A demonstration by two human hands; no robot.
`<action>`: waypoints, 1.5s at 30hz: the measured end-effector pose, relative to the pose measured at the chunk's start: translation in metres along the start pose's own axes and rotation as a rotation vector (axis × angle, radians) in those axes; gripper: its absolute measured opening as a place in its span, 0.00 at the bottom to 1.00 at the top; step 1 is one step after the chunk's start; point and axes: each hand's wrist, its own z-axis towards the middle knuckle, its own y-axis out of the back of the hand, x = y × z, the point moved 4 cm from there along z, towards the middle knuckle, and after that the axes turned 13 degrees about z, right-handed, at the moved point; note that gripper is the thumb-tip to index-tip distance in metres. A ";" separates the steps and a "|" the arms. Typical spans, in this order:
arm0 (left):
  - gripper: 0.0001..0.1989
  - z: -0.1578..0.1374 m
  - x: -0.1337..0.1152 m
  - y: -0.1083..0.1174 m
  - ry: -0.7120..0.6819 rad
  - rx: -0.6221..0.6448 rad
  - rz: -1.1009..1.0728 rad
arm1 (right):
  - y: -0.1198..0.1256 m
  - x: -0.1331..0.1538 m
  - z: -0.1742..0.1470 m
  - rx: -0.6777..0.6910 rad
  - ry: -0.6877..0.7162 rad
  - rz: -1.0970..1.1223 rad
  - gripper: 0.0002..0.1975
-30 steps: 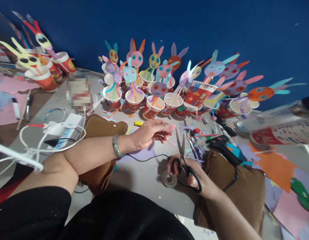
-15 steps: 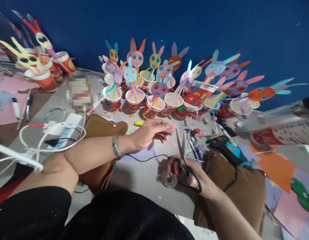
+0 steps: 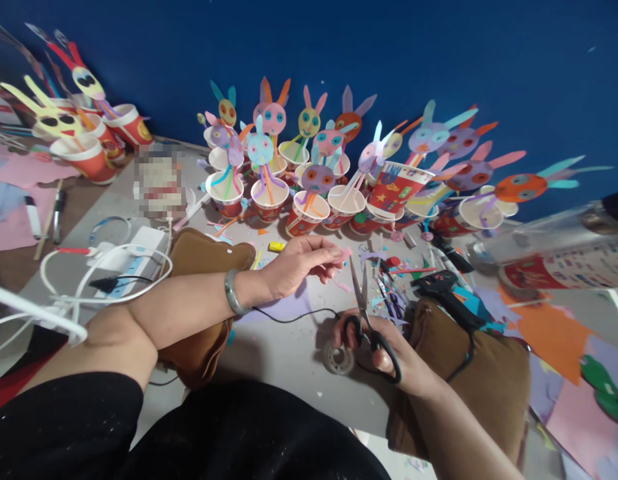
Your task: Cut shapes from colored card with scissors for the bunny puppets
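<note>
Between the thumb and fingers of my left hand (image 3: 309,263) is pinched a small piece of pink paper (image 3: 345,255). My right hand (image 3: 393,343) has its fingers through the black handles of a pair of scissors (image 3: 363,310). The blades are parted and point up, just right of the pink paper and apart from it. A roll of clear tape (image 3: 339,359) lies on the table under my right hand. Beneath my left wrist is a sheet of purple paper (image 3: 289,305), partly hidden.
Paper cups (image 3: 309,215) with rabbit-faced paper figures stand along the blue wall. Brown cushions (image 3: 469,373) lie under both forearms. A glue gun (image 3: 446,290), pens and scraps clutter the right. A power strip (image 3: 133,260) with white cables sits left; a clear bottle-like object (image 3: 549,233) is at right.
Both hands stay almost in place. The scissor blades look slightly closer together, and the view has shifted very little.
</note>
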 end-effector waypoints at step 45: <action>0.17 -0.005 -0.002 -0.005 -0.215 0.076 0.274 | 0.006 -0.013 -0.007 0.084 -0.050 0.235 0.32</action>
